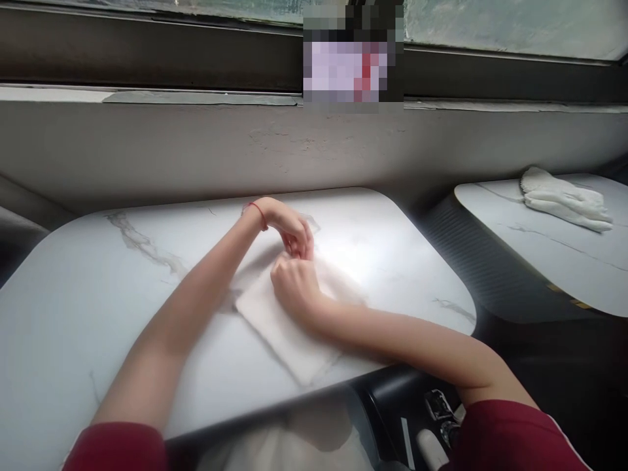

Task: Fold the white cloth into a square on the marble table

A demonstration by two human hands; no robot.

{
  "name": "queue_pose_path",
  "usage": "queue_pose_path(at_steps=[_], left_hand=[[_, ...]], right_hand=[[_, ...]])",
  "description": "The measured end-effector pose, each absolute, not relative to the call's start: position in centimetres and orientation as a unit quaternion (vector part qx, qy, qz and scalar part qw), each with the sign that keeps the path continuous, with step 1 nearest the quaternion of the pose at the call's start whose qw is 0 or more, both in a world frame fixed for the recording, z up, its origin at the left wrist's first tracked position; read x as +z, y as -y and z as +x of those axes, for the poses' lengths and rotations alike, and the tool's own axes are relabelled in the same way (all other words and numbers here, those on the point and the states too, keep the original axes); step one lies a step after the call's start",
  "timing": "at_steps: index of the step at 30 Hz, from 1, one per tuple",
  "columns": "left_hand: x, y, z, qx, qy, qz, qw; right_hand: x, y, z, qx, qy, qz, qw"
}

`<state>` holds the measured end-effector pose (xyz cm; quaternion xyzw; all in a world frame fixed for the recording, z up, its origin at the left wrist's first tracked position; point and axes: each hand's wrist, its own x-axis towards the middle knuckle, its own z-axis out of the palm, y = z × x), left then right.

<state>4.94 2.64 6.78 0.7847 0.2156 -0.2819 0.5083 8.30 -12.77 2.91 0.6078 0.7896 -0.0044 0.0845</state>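
Note:
A white cloth [299,347] lies askew on the white marble-patterned table in front of me, its near corner close to the front edge. My left hand [293,230], with a red cord at the wrist, bends down at the cloth's far part with its fingers drawn together. Right below it, my right hand [297,284] is closed over the cloth, its knuckles upward. Both hands meet at the same spot, so the bit of cloth between the fingertips is hidden. Slight blur softens the fingers.
The table [122,314] has rounded corners and stands against a grey wall [196,150] under windows. To the right is a second marbled table [564,255] with white gloves [564,199] on it. A dark gap separates the tables. My feet and a dark seat show below.

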Motion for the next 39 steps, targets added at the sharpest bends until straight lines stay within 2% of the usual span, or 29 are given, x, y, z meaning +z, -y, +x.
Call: queue_pose_path(at_steps=[4,7,11,14,17,23,30,33,36,39], left_hand=[[8.4,1.1,6.8,-0.305,-0.305,0.821,0.376],[9.1,3.5,7.7,-0.325,-0.333,0.843,0.270],[8.9,4.4,8.2,-0.325,-0.365,0.845,0.219],[8.8,2.9,7.7,-0.296,-0.404,0.840,0.209],[8.9,0.7,6.2,-0.247,-0.461,0.829,0.200],[8.7,-3.0,2.7,-0.153,-0.570,0.791,0.163],[6.8,-5.6,2.1,-0.104,-0.614,0.779,0.079],[6.6,-5.2,1.9,-0.100,-0.589,0.797,0.089],[6.5,-4.5,1.1,-0.046,-0.564,0.820,0.087],[5.7,-3.8,-0.5,0.042,-0.514,0.843,0.155]], right_hand=[[3.7,15.0,7.7,0.021,-0.791,0.593,0.150],[4.0,17.0,7.2,0.095,-0.804,0.552,0.199],[3.3,18.5,6.2,0.192,-0.796,0.525,0.233],[2.1,16.9,6.1,0.201,-0.781,0.560,0.189],[1.3,13.4,7.0,0.158,-0.792,0.581,0.098],[0.4,6.2,9.9,0.119,-0.848,0.514,-0.042],[-1.4,1.8,11.7,0.133,-0.886,0.429,-0.119],[-1.9,1.5,11.9,0.140,-0.889,0.412,-0.142],[-2.1,1.7,11.9,0.130,-0.883,0.424,-0.153],[-2.2,2.0,11.7,0.103,-0.856,0.482,-0.154]])
